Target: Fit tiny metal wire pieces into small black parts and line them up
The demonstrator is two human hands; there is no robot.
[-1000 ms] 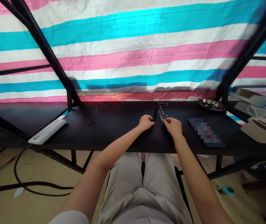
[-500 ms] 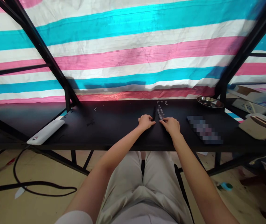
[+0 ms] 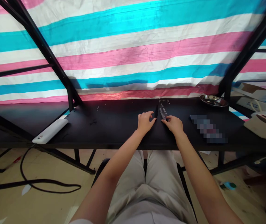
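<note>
A seated person in light trousers reaches both bare arms over a long black worktop, seen from above. The left hand has its thumb and forefinger spread apart, just beside a slim black strip that points away from the person; the hand looks free of any grip, though whether a fingertip touches the strip is too small to tell. The right hand has its thumb and forefinger at the near end of a narrow cluster of small clear pieces, and it is impossible to tell whether they pinch one. The cluster lies just to the right of the strip, between the two hands and slightly beyond them. Behind it, near the far edge, sits a row of tiny pale bits. Farther right are a phone-shaped item blurred into squares, a shiny metal dish near the back, and a beige bag with a strap. A white oblong device lies well apart at the left. Beyond the worktop hangs a sheet striped in turquoise, white and pink, with slanting black metal bars at either side
</note>
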